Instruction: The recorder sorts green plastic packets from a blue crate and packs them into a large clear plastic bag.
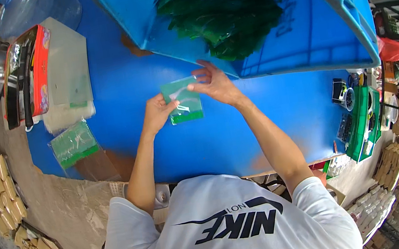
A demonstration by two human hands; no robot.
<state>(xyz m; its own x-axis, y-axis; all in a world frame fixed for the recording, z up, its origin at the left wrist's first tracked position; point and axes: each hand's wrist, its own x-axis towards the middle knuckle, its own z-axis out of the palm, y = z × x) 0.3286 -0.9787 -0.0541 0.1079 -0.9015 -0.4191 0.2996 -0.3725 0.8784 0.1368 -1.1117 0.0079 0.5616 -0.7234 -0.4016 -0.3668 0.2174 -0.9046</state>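
Small clear bag (182, 101) clamped between fingers of left hand (159, 111) and right hand (214, 84).

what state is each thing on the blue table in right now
small clear plastic bag with green contents: lifted over the blue table, pinched from both sides
left hand: grip shut on the bag's left edge
right hand: grip shut on the bag's top right
big blue plastic crate: tilted, open, holding a pile of green pieces
filled clear bag with green strip: lying flat at the table's left edge
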